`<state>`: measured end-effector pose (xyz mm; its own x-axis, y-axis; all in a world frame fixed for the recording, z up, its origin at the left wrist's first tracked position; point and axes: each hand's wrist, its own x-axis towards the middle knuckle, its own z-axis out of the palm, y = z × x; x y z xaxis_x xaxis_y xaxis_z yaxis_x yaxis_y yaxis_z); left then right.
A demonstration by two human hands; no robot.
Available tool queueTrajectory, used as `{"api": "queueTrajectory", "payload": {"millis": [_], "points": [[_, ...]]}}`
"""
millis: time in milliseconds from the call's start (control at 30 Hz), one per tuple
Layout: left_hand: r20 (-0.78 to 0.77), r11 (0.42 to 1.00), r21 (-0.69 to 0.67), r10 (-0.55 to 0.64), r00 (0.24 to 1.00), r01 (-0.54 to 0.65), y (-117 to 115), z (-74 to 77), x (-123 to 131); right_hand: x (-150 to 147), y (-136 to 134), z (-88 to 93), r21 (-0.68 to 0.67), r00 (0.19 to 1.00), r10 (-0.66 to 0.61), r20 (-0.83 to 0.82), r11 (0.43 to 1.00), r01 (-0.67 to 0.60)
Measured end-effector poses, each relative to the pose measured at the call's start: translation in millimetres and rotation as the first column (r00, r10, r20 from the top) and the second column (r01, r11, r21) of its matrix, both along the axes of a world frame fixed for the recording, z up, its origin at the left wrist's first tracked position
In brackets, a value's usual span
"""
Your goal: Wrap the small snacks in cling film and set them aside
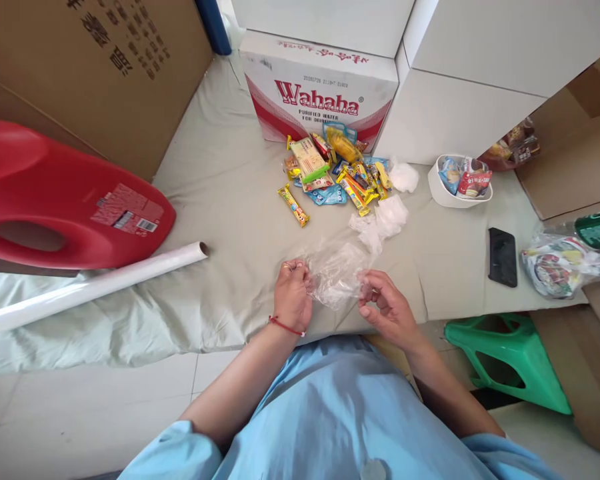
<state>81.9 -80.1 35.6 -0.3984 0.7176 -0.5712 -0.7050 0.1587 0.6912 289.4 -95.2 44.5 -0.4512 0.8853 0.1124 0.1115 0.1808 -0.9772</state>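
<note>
A clear plastic bag (pixel 337 273) is stretched between my two hands above the front of the cloth-covered table. My left hand (pixel 294 290), with a red cord bracelet at the wrist, is closed on the bag's left side. On the other side, my right hand (pixel 387 307) pinches the bag's edge between curled fingers. Just beyond the bag lie crumpled white plastic bags (pixel 383 223). Farther back is a heap of wrapped snacks (pixel 347 173), and one yellow snack bar (pixel 293 205) lies apart at its left.
A Wahaha water carton (pixel 320 87) stands behind the snacks. To the left are a red detergent jug (pixel 80 200) and a white roll (pixel 95 287). Rightward sit a white tub (pixel 460 193) of snacks, a black phone (pixel 503 257) and, lower, a green stool (pixel 510 360).
</note>
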Motion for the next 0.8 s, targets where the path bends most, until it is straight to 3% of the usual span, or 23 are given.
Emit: {"api": "queueTrajectory", "payload": {"millis": [167, 400, 667, 800], "points": [[0.034, 0.999, 0.026, 0.042, 0.999, -0.043, -1.0, 4.4, 3.2, -23.6, -6.0, -6.8, -0.089, 0.994, 0.03, 0.105, 0.996, -0.02], [-0.007, 0.995, 0.048, 0.089, 0.996, -0.089, -3.9, 1.7, 1.4, -43.3, -3.7, -11.3, -0.087, 0.98, -0.126, 0.155, 0.986, 0.14], [-0.001, 0.995, -0.001, 0.104, 0.995, -0.104, 10.3, -4.5, -35.2, -10.2, 8.5, -3.8, -0.041, 0.962, -0.121, 0.246, 0.99, 0.135], [0.051, 0.997, 0.026, 0.072, 0.996, -0.074, 14.0, -0.3, -54.4, 20.6, 13.4, -1.7, 0.014, 0.936, -0.189, 0.298, 0.981, 0.194]]}}
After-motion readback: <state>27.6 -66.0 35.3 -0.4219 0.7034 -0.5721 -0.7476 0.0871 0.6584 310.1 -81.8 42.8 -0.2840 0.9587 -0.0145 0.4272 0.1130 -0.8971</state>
